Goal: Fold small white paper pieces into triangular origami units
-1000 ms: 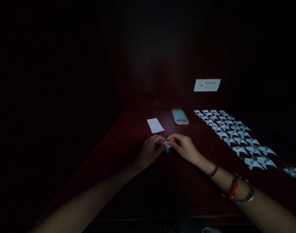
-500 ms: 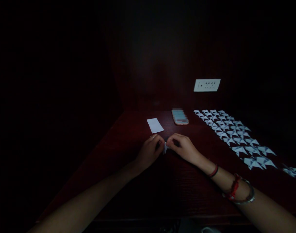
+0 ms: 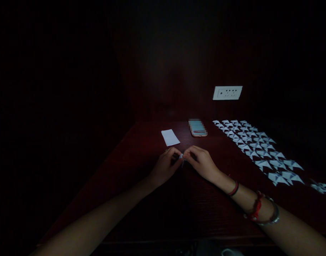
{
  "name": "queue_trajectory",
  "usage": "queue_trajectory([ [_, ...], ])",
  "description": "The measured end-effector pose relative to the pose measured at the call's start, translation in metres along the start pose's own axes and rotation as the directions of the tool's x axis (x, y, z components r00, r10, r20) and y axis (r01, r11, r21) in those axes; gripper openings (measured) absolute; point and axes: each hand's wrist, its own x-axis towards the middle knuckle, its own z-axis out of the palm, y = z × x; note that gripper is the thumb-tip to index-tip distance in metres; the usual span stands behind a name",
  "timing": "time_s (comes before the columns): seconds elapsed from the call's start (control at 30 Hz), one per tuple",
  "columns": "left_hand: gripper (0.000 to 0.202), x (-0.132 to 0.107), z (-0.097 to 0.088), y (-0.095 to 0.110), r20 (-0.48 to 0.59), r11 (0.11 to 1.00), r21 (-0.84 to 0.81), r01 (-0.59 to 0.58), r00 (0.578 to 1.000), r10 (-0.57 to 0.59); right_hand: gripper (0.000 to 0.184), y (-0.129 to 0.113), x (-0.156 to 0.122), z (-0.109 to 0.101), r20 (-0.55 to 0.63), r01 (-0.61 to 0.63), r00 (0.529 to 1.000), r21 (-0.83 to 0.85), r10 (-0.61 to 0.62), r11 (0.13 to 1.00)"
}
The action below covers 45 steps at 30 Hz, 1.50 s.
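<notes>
"What's in the grip?"

"A small piece of folded paper [image 3: 181, 156]. The left hand [image 3: 164, 166] and the right hand [image 3: 203, 163] both pinch it between thumb and fingers, and the fingers hide most of it."

"Where is that?"

"Over the middle of the counter [image 3: 120, 170], just on the near side of some flat white paper [image 3: 170, 137]."

"And further out?"

"A phone [image 3: 199, 134] lies beyond the right hand, its screen blurred out. Bracelets [image 3: 256, 207] circle the right forearm. Off to the right, white folded shapes [image 3: 256, 145] sit in rows, and a socket plate [image 3: 227, 93] is on the wall behind."
</notes>
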Motion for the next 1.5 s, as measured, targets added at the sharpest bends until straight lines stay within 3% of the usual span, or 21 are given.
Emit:
queue_trajectory([
  [0.4,0.007,0.0,-0.003,0.005,-0.008,1.0,0.022,0.001,1.0,-0.001,0.013,0.006,0.001,0.001,0.027,0.049,0.999,-0.083,-0.047,0.995],
  [0.67,0.014,0.0,0.002,-0.006,0.023,0.965,-0.24,0.105,0.994,-0.102,0.009,0.011,0.002,0.004,0.05,-0.039,0.998,0.005,0.038,0.999],
  [0.8,0.013,-0.001,0.006,-0.018,0.058,0.933,-0.296,0.203,0.979,-0.195,0.023,0.018,0.002,0.001,0.184,-0.118,0.978,0.131,0.093,0.984],
  [0.9,0.011,-0.001,0.007,-0.026,0.061,0.917,-0.307,0.254,0.967,-0.247,0.027,0.021,0.002,-0.003,0.317,-0.067,0.948,0.158,0.014,0.985],
  [0.97,0.01,-0.001,0.007,-0.029,0.064,0.915,-0.306,0.263,0.965,-0.256,0.025,0.022,0.002,-0.004,0.318,-0.03,0.948,0.125,-0.012,0.992],
  [1.13,0.009,0.0,0.006,-0.024,0.091,0.952,-0.224,0.21,0.977,-0.195,0.026,0.027,0.001,0.001,0.191,-0.08,0.979,0.062,0.067,0.995],
  [1.33,0.014,-0.001,0.005,-0.01,0.084,0.995,0.082,0.061,0.994,-0.068,0.023,0.029,0.0,0.004,0.197,-0.112,0.975,0.045,0.101,0.993],
  [1.5,0.016,-0.004,0.008,-0.01,0.083,0.98,0.198,-0.011,0.997,-0.006,0.021,0.028,0.0,0.004,0.184,-0.087,0.98,0.03,0.08,0.996],
])
